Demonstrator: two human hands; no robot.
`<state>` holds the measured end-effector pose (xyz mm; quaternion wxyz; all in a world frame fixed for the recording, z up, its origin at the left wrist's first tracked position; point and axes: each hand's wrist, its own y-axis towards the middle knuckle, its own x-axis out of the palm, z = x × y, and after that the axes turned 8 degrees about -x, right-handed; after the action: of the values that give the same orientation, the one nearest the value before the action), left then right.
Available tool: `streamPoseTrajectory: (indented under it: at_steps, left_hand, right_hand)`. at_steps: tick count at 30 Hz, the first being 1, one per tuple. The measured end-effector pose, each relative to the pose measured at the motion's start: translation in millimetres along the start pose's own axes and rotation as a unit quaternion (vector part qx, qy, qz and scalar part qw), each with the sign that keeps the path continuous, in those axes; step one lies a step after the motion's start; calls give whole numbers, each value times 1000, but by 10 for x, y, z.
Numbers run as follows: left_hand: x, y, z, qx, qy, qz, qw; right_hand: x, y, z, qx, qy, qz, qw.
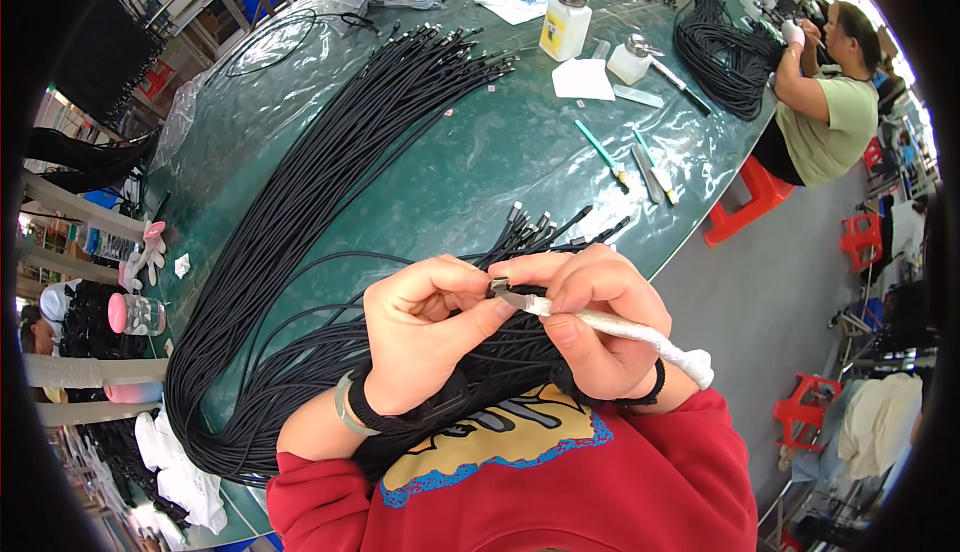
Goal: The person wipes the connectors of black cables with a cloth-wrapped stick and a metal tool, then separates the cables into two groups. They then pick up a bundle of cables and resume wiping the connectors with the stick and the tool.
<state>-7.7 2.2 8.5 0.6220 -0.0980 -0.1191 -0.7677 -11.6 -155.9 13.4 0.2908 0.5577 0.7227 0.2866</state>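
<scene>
My left hand (415,317) pinches the small metal-tipped end of a cable, a cable connector (499,282), between thumb and fingers. In my right hand (615,302) is a knife (625,328) with a white wrapped handle, its short blade pointing left against or very near the connector; exact contact is hard to make out. Below both hands lies a pile of black cables (330,357), their connector ends (535,224) just beyond my fingers. A long bundle of black cables (300,167) curves up the table on the left.
The green table (420,187) bears brushes (603,157), a yellow-labelled bottle (565,27), a pump bottle (631,59) and white paper (583,80). Another cable coil (725,52) lies far right, near a co-worker (825,102) beside a red stool (748,202). A pink-lidded jar (140,314) stands left.
</scene>
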Motion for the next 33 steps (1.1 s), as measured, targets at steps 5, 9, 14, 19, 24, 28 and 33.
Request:
streamPoseTrajectory:
  at_steps: [5, 9, 14, 19, 24, 28, 33]
  left_hand:
    - [1, 1, 9, -2, 3, 1, 1000]
    - [-2, -2, -5, 4, 2, 3, 1000]
    - [1, -6, -2, 1, 3, 8, 1000]
    - [3, -11, -3, 0, 3, 9, 1000]
    - [8, -8, 11, -6, -4, 7, 1000]
    - [20, -7, 26, -11, -16, 6, 1000]
    - [-23, -2, 3, -16, -49, -33, 998]
  right_hand:
    - [7, 19, 1, -9, -2, 1, 1000]
    - [7, 38, -21, -19, -19, 0, 1000]
    - [-12, 42, -31, -20, -40, -14, 999]
    - [-33, 28, -41, -6, -35, -21, 999]
    - [-48, 34, -46, -4, -32, -28, 999]
    - [-53, 31, -63, 21, -19, -28, 999]
    - [-71, 32, -66, 27, -11, -27, 999]
